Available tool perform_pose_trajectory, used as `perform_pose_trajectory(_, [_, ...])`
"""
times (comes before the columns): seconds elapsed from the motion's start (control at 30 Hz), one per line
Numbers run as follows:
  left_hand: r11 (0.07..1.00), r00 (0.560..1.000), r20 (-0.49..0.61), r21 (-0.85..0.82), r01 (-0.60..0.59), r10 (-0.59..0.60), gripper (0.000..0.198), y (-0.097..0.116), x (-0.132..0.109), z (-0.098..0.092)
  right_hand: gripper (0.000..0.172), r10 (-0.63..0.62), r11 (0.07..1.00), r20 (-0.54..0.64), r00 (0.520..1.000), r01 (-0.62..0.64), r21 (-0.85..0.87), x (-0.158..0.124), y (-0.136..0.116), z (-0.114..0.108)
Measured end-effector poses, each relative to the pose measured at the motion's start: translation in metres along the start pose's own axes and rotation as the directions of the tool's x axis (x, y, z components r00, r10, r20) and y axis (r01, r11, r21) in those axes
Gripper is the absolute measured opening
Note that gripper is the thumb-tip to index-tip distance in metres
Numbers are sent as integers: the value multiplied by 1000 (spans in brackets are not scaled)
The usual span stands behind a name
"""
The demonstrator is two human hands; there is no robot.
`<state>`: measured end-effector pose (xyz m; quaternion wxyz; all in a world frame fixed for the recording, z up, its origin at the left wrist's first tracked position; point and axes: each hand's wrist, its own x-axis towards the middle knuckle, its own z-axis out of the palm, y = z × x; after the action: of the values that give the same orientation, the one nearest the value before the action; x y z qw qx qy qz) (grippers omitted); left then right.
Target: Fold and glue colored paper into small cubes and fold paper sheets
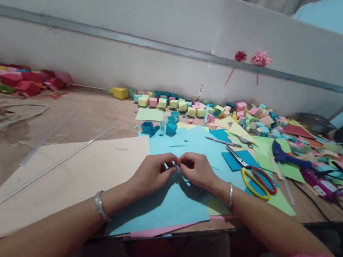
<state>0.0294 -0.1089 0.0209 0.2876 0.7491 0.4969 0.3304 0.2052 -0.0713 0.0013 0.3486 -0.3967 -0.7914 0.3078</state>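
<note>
Forearms converge over the blue sheet [167,206], left of the scissors [257,181]; left hand [152,173] and right hand [198,170], knuckles up, each hold a pinching grip on the small paper piece [176,168].

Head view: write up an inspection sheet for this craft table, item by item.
Surface: wooden table, partly covered by a beige board and a light blue sheet.
Job's things: small blue paper piece, held just above the light blue sheet.
Clutter: scissors, what looks like a blue glue gun, folded paper cubes along the wall, clear strips, coloured offcuts.
Grippers: left hand and right hand both pinch the piece, fingertips meeting.
Cables: black cable crosses the table's right end.
Surroundings: white wall with a metal rail; pink paper flower on it.
</note>
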Motion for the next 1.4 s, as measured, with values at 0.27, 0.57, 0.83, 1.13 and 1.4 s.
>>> perform_pose_trajectory(0.27, [920,987,-11,-364,146,-161,17,-6,14,-14,10,52,999,-121,991,-50,20,8,6,-12])
perform_pose_trajectory(0.57, [410,919,277,-831,376,-281,24,-16,19,-23,35,124,986,-118,985,-109,128,10,3,-20])
perform_pose_trajectory(0.83, [411,917,287,-828,382,-276,31,-17,17,-18,19,126,962,-21,992,-118,246,7,-3,-13])
perform_pose_trajectory(1.13, [678,954,156,-675,293,-258,21,-9,9,-5,10,-8,986,-85,996,22,167,1,2,-5])
perform_pose_trajectory(1.4, [756,964,73,-607,246,-255,28,-8,8,-4,14,40,984,-101,994,-21,179,1,3,-5])
